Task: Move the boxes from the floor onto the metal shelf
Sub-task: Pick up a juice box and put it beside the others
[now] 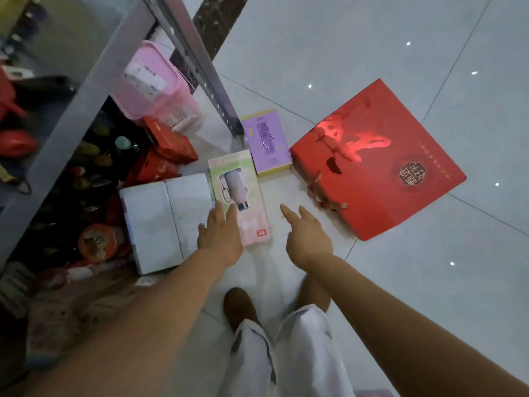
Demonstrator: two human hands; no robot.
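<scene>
Both hands are empty, fingers straight. The left hand point(220, 234) reaches over the near left edge of the pink bottle box point(243, 193), which lies flat on the glossy tiled floor point(372, 47) beside the metal shelf point(86, 93). The right hand point(307, 234) hovers just beside the box. Its smooth, slim cardboard will probably slide, so gripping both long edges looks best.

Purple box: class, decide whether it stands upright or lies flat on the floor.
Lying flat. The purple box shows its broad printed face upward, thin side edges meeting the floor.
</scene>
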